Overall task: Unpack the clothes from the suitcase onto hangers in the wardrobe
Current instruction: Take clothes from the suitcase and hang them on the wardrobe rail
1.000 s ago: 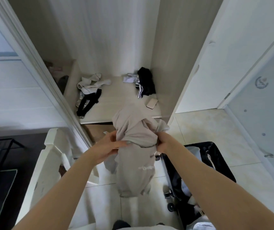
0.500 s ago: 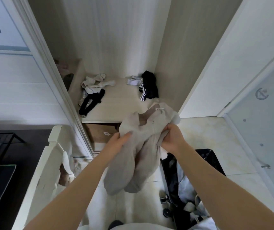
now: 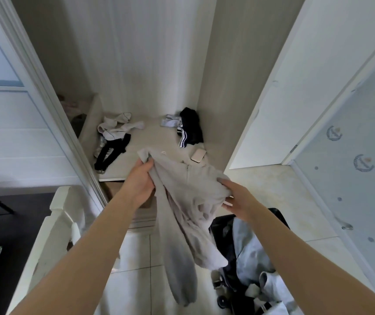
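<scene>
I had the left hand [image 3: 140,183] clenched round one top corner of the pale grey soft cotton garment [image 3: 186,201] and the right hand [image 3: 238,196] gripping the opposite edge. That spread it wide, I'd judge to find its shape before hanging. The cloth dangled between them, beside the open black suitcase [image 3: 224,227] and before the pale wooden wardrobe shelf [image 3: 157,142]. No hanger showed.

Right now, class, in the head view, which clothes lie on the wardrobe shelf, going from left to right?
crumpled white clothes → small white item → black garment with white stripes. The rest overlaps these, so it is left out.
</scene>
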A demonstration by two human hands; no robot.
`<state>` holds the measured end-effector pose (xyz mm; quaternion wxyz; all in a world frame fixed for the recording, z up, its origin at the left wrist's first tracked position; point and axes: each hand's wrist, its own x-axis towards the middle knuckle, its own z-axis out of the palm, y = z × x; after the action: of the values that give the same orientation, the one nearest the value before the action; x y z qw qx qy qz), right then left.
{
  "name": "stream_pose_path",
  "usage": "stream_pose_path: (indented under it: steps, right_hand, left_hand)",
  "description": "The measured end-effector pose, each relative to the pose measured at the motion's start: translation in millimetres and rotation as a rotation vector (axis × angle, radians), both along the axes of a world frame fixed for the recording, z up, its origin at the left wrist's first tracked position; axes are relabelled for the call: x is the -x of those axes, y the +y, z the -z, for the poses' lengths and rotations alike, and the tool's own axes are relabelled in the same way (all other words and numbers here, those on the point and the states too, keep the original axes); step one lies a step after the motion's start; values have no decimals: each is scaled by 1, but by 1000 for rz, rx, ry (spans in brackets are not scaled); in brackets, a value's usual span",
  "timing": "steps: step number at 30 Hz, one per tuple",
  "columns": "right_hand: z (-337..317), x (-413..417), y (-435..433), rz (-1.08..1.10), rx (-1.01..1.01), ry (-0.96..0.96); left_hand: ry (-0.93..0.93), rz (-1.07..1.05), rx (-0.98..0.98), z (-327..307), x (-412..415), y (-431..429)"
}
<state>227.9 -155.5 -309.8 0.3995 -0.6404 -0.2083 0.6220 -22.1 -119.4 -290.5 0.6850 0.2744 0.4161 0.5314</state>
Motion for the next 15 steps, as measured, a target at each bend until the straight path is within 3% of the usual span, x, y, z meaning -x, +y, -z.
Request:
stream_pose_path:
  steps: [3,6,10,15]
  right_hand:
    - [-19,9,17,-123,-75,-402]
    - [-55,36,44,-223,-246,-488]
    - [-96,84,76,-407,-481,-644]
    - [-163,116,109,-475,-719,-810]
  left_hand:
    - [363,1,-173,-34,8,5]
    - [569,23,-376,-73,27,15]
    - [648,-32,-468,-137,54,31]
    - [646,-121,-524,-216,93,49]
